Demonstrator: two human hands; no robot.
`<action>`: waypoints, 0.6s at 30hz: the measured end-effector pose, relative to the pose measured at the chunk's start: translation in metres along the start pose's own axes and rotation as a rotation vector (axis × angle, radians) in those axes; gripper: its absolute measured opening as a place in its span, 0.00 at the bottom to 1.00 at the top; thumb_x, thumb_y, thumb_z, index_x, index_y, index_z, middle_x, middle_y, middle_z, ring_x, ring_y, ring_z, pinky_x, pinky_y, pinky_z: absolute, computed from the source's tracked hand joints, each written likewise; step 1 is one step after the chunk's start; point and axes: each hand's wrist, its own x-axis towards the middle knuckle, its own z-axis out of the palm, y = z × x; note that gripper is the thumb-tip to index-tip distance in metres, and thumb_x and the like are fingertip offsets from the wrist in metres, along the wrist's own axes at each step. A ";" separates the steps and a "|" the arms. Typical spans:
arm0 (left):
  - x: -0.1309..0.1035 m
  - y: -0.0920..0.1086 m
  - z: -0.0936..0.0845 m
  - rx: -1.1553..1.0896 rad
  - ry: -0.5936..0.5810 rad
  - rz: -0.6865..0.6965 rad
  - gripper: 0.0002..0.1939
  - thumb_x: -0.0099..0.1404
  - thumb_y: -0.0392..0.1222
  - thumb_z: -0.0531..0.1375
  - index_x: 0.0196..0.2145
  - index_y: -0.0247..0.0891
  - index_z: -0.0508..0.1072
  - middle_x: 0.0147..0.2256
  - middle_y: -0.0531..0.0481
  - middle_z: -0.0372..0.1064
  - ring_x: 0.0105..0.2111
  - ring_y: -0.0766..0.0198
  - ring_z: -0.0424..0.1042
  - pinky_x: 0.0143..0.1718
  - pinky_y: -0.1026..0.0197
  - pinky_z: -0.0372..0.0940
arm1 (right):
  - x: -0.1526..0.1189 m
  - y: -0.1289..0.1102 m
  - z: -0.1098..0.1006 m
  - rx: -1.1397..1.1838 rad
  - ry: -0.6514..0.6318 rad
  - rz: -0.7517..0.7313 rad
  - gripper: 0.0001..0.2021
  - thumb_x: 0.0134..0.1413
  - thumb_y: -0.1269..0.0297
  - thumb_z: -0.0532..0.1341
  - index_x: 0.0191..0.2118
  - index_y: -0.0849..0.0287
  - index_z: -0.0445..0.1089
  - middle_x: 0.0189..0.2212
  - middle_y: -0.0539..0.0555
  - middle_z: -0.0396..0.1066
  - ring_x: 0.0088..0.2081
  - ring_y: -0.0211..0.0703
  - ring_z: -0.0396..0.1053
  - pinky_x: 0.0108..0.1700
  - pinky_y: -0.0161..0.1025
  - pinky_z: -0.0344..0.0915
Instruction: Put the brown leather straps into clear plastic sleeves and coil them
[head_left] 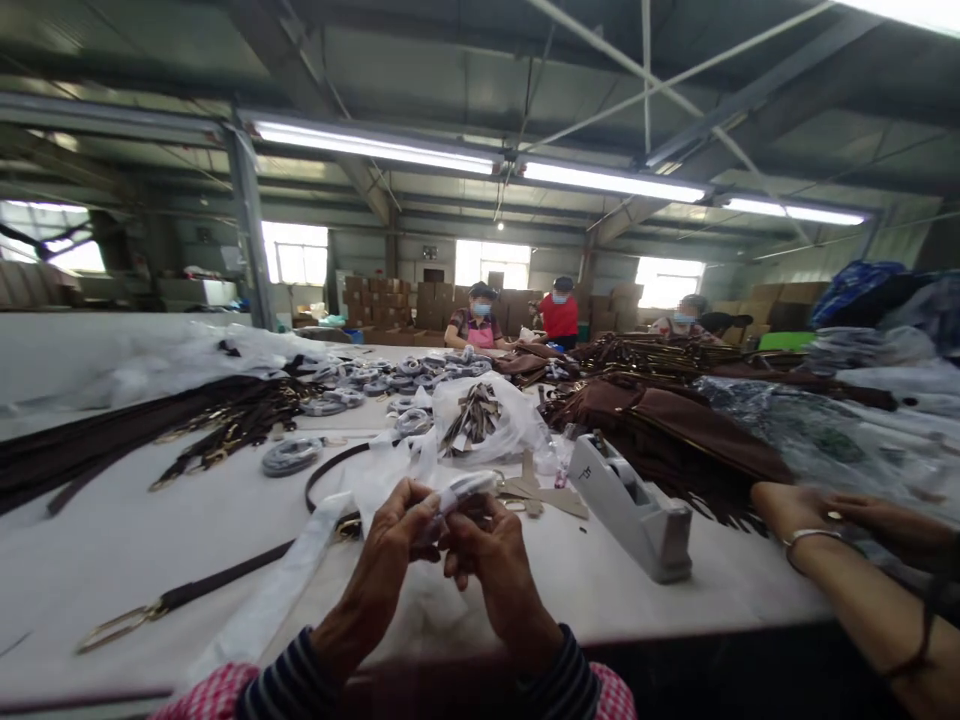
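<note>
My left hand [396, 528] and my right hand [491, 548] are together over the near part of the table, both closed around a small whitish plastic-wrapped bundle [466, 487]. Fingers hide its lower part, and I cannot see what is inside. A dark strap [232, 575] with a gold metal clasp [120, 628] lies to the left of my hands. Near my left wrist runs a strip of white wrapping film [289, 570]. Beyond my hands stands a clear bag [480, 415] of grey-brown strips. A grey tape dispenser [630, 510] is to the right of my right hand.
Wrapped coils [292, 456] lie around the table's left and middle. Dark straps with gold hardware [225, 435] are heaped at left, brown bags [675, 435] at right. A co-worker's arm [847, 560] reaches in from the right. Several masked people work across the table.
</note>
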 end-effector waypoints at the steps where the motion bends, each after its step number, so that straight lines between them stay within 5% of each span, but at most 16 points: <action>1: -0.007 0.007 0.003 -0.013 0.019 -0.030 0.15 0.67 0.55 0.62 0.34 0.41 0.67 0.27 0.55 0.69 0.26 0.64 0.68 0.28 0.62 0.65 | -0.003 -0.005 -0.001 -0.048 -0.014 -0.012 0.19 0.50 0.52 0.74 0.37 0.61 0.72 0.22 0.51 0.75 0.15 0.35 0.67 0.15 0.28 0.57; 5: -0.032 0.035 0.019 -0.044 0.070 -0.135 0.16 0.63 0.56 0.64 0.34 0.41 0.68 0.26 0.54 0.70 0.26 0.64 0.67 0.23 0.66 0.63 | -0.012 -0.023 -0.004 -0.217 0.014 -0.133 0.20 0.50 0.50 0.74 0.26 0.59 0.69 0.14 0.46 0.66 0.12 0.32 0.56 0.14 0.30 0.48; 10: -0.052 0.050 0.036 -0.020 0.155 -0.184 0.17 0.57 0.55 0.66 0.33 0.41 0.69 0.24 0.54 0.69 0.23 0.66 0.65 0.20 0.68 0.59 | -0.026 -0.032 -0.013 -0.469 0.025 -0.339 0.21 0.55 0.53 0.72 0.20 0.58 0.68 0.15 0.44 0.60 0.19 0.33 0.54 0.23 0.33 0.51; 14: -0.062 0.047 0.041 0.017 0.275 -0.190 0.14 0.58 0.53 0.64 0.32 0.41 0.68 0.22 0.56 0.67 0.22 0.66 0.64 0.19 0.68 0.58 | -0.041 -0.033 -0.024 -0.841 0.116 -0.600 0.14 0.62 0.57 0.69 0.27 0.57 0.73 0.21 0.47 0.67 0.23 0.37 0.61 0.27 0.35 0.57; 18: -0.069 0.042 0.039 0.100 0.304 -0.214 0.14 0.59 0.53 0.63 0.32 0.41 0.69 0.21 0.55 0.68 0.21 0.63 0.66 0.18 0.67 0.55 | -0.056 -0.047 -0.027 -1.124 0.077 -1.071 0.05 0.68 0.68 0.62 0.43 0.58 0.77 0.37 0.58 0.77 0.39 0.48 0.73 0.41 0.41 0.68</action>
